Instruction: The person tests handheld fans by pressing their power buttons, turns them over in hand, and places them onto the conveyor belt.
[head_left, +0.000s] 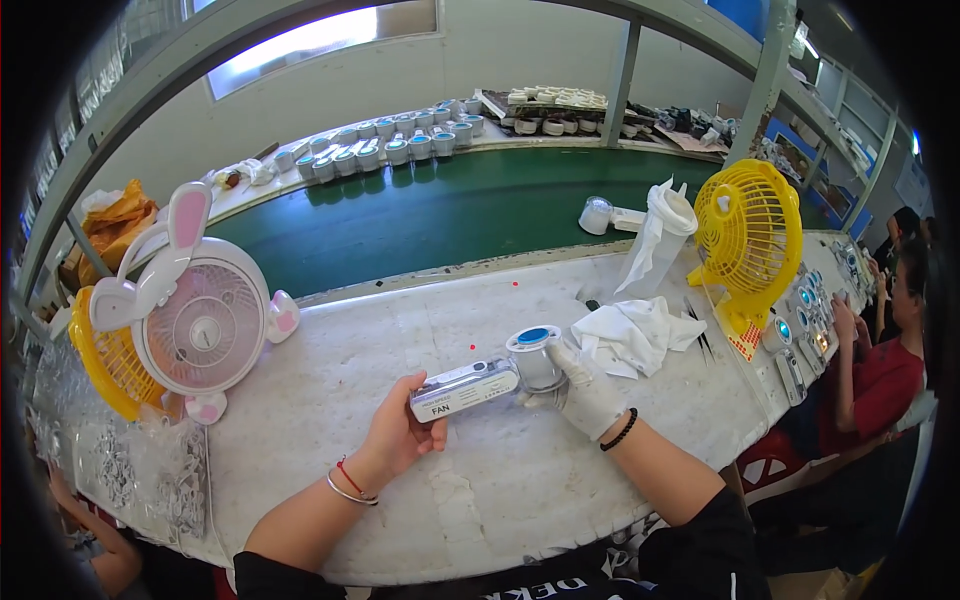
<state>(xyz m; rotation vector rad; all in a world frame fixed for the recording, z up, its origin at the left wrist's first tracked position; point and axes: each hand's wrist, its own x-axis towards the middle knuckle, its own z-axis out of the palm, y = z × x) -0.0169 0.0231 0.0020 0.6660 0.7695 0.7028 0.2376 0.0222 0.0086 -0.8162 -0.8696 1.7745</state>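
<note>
A white handheld fan (465, 389) with a clear, see-through edge lies across both my hands, just above the table. Its round head has a blue disc (534, 335) on top. My left hand (395, 430), bare, is closed round the handle end. A white glove covers my right hand (588, 392), whose fingers wrap round the fan head from the right. Just beyond that hand, a crumpled white cloth (640, 338) rests on the worn white tabletop (340, 490).
A bunny-eared fan (205, 320) stands at left, a yellow fan (750, 235) at right. A white roll (660, 235) stands near another handheld fan (600, 215) on the green conveyor belt (400, 230). Thin dark tools (700, 330) lie by the cloth. Co-workers (890, 350) sit at right.
</note>
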